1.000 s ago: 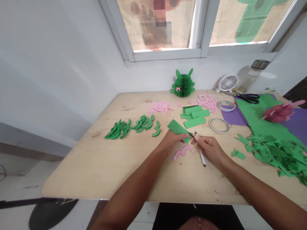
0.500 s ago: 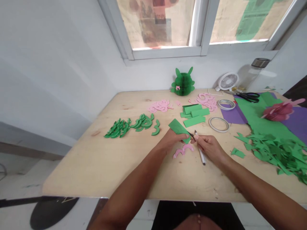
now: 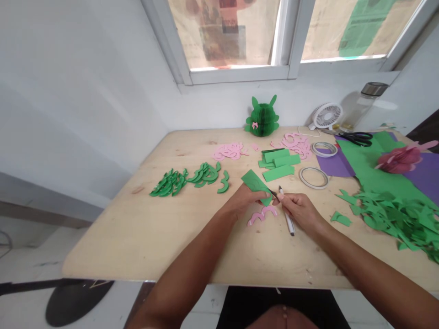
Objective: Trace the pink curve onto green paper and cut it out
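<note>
— What carries everything here?
— A pale wooden surface (image 3: 171, 237) under a window; on its right part lies a large green sheet (image 3: 370, 169), and nearer to the person a heap of green scraps (image 3: 394, 214).

— And on the left part?
— A row of green crescents (image 3: 187, 179), lying flat and overlapping; well apart from the hands.

— Where are the hands?
— Both near the middle of the surface, close to each other; the left hand (image 3: 245, 198) has its grip closed on a folded green piece (image 3: 254, 181), which is lifted and tilted, its far corner pointing away from the person.

— The right hand?
— The right hand (image 3: 300, 210) has its grip clenched around a white pen-like tool (image 3: 287, 214); the dark tip comes to the lower corner of the folded green piece; if it is a pen or a knife, I cannot tell.

— Something smaller near them?
— Yes; two pink arches (image 3: 262, 214) lie flat just below the hands, between the wrists; a tape ring (image 3: 313, 177) lies just behind the right hand.
</note>
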`<state>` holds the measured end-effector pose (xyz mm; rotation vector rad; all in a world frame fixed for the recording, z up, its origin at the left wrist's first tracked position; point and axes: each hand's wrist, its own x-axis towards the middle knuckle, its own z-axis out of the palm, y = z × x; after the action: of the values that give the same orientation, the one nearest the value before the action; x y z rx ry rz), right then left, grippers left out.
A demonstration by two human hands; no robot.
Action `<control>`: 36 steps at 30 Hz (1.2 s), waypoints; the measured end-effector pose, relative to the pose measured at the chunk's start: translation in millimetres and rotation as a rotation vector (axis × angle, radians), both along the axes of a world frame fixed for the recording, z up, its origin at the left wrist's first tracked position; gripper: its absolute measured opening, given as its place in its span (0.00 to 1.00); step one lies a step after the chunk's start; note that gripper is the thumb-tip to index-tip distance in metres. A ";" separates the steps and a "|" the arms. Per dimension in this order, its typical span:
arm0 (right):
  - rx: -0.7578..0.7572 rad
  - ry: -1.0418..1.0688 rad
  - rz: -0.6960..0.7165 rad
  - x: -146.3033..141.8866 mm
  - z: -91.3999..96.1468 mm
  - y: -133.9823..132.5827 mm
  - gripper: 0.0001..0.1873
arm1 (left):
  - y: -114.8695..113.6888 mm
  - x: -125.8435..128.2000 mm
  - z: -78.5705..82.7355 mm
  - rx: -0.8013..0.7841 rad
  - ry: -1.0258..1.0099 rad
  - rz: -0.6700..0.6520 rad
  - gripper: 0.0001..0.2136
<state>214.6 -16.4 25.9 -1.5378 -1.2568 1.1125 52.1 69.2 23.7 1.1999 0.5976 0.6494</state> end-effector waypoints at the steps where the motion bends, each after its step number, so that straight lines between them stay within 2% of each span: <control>1: 0.000 -0.002 0.000 -0.2 0.6 -0.1 0.29 | 0.0 -0.1 0.6 -0.003 0.004 -0.001 0.12; 9: 0.010 -0.026 0.008 0.5 0.1 -0.9 0.32 | -2.7 0.7 5.3 -0.038 0.028 0.022 0.12; 15: 0.016 -0.019 -0.012 1.9 -4.2 -0.3 0.30 | -1.8 -0.4 8.5 -0.014 0.020 0.009 0.12; 18: 0.000 0.011 -0.020 2.9 -5.5 0.1 0.29 | -1.6 0.0 10.8 -0.028 0.047 0.044 0.12; 23: 0.015 0.001 -0.027 2.6 -3.4 0.0 0.28 | -2.4 2.1 8.0 -0.076 0.041 0.100 0.14; 28: -0.002 -0.020 -0.019 0.4 0.9 -0.9 0.30 | -2.3 2.4 5.6 -0.067 0.049 0.105 0.12; 36: 0.020 -0.030 -0.007 0.7 0.0 -1.0 0.30 | -2.3 1.3 10.4 -0.094 0.070 0.089 0.10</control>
<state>215.3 -17.3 25.9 -1.5479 -1.2778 1.0727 53.4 66.9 34.0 1.1163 0.7357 0.6489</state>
